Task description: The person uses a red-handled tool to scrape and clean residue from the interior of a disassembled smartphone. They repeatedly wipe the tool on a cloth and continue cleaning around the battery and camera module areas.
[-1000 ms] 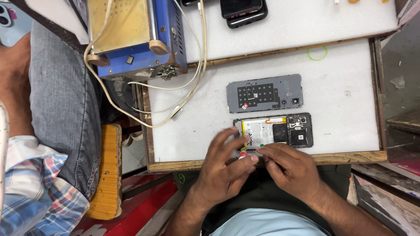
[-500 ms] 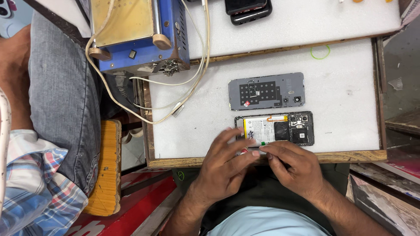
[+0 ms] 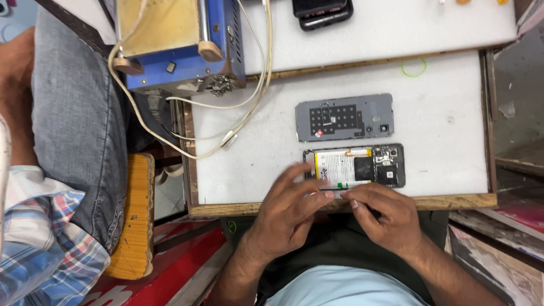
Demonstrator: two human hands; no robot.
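Observation:
An opened phone [image 3: 362, 165] lies on the white mat with its battery and circuit board showing. Its grey back cover [image 3: 344, 117] rests just beyond it. My left hand [image 3: 286, 212] has its fingers spread over the phone's near left corner and grips that edge. My right hand [image 3: 381, 214] is curled at the near edge, pinching what looks like a thin dark tool [image 3: 330, 190] laid along the phone's side. The fingertips of both hands almost meet there.
A blue and yellow machine [image 3: 181, 42] with white cables [image 3: 226, 136] stands at the back left. Dark phones [image 3: 322, 12] lie on the far mat, a green ring [image 3: 413, 68] further right. Another person's jeans-clad leg [image 3: 79, 124] and a wooden stool [image 3: 133, 215] are at left.
Both hands stay at the phone's near edge. My left fingers have spread a little further over the phone's left end, and the fingertips have drawn closer together.

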